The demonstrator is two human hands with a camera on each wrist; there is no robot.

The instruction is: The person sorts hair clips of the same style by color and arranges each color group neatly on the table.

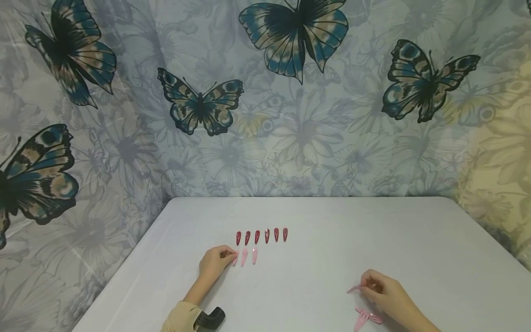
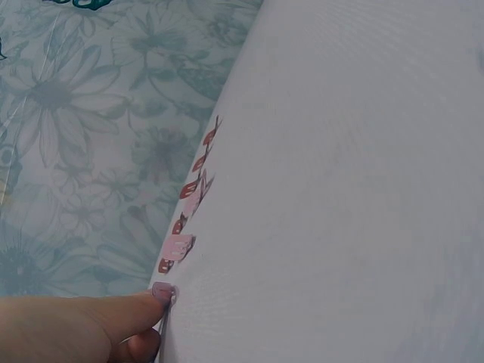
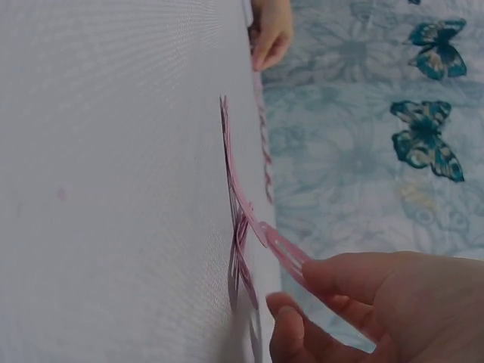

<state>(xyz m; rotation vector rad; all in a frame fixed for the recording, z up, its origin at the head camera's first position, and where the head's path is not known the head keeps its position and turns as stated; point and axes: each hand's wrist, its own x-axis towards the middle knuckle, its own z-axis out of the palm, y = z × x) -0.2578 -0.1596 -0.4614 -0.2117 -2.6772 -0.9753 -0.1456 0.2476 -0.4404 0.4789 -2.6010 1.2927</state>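
Note:
My left hand (image 1: 214, 263) pinches the upper end of a pink snap hair clip (image 1: 235, 261), which lies at the left end of a short row. Beside it on the white table rest two more pink clips, one in the middle (image 1: 244, 257) and one at the right (image 1: 255, 256). Behind runs a row of several dark red snap clips (image 1: 257, 237). Off to the right, my right hand (image 1: 381, 291) grips another pink clip (image 3: 286, 253) between thumb and finger, raised above the table. Just below that hand lies a small loose pile of pink clips (image 1: 362, 317).
The white table (image 1: 303, 286) has rounded far corners. A patterned cloth with butterflies (image 1: 298, 138) hangs behind it and on the left. A black device (image 1: 210, 318) sits on my left wrist over a beige sleeve (image 1: 180, 318).

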